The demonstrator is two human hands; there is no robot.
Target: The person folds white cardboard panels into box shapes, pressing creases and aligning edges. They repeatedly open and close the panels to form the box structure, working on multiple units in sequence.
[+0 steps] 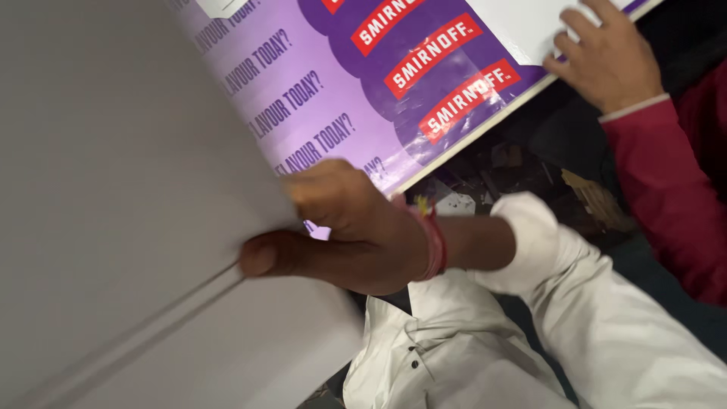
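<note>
The right hand (341, 235), in a white sleeve with red threads at the wrist, is closed on the edge of a white board (113, 197), thumb beneath, apparently lifting it off a purple printed poster board (326, 98). A co-worker's hand (606, 60), red-sleeved, is pressed on that board's far corner, seemingly steadying it. The left hand is unseen.

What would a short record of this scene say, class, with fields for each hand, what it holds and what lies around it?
holder: right hand, closed on the edge of the white boards
thumb: lies along the seam between two layers
left hand: not in view
wrist: red thread band, white sleeve
behind: purple printed board with red labels
other person: hand in a red sleeve, resting at that board's edge
</note>
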